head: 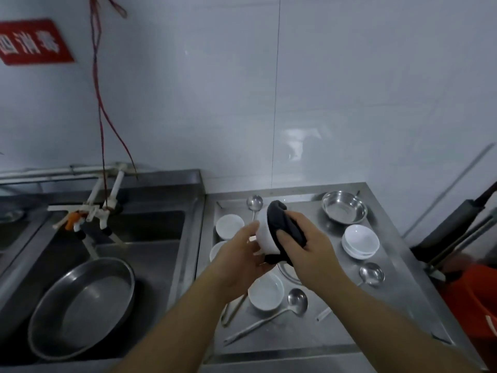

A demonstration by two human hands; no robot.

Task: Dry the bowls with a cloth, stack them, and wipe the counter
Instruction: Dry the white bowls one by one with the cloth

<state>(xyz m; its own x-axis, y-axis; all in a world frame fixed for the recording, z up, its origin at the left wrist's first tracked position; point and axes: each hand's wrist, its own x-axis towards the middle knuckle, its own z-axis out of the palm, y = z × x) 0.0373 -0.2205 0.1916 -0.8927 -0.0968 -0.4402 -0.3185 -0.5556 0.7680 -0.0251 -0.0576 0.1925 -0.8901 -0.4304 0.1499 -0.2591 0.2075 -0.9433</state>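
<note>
1. Two bare forearms reach up from the bottom edge over a dull, brushed steel counter (349,313) with a raised rim.
2. Nearest on the counter lie a long-handled steel ladle (297,301) with a round shiny scoop, and a smooth, glossy white bowl (265,292), round and shallow, standing upright just beside it.
3. A second, smaller ladle (372,273) rests to the right, its scoop facing up.
4. Above the counter, the left hand (239,261) holds a white bowl (265,232) tipped on its side: the fingers are curled around its outer wall, with one fingertip on the rim.
5. The right hand (306,244) grips a dark, soft, crumpled cloth (282,227), fingers closed over it and pressing it into the mouth of the held bowl; folds of cloth spill over the top and bottom of the rim.
6. Left of the hands, two more white bowls (228,226) sit on the counter, the nearer one partly hidden by the left hand.
7. To the right stands a stack of white bowls (360,240), nested and upright.
8. Farther back sits a round, polished steel bowl (344,207), and a third ladle (254,202) lies near the back edge.
9. On the left, a deep steel sink (150,238) holds a wide, round metal basin (83,308), tilted against the sink wall.
10. Behind everything rises a smooth, glossy white tiled wall (322,90).
</note>
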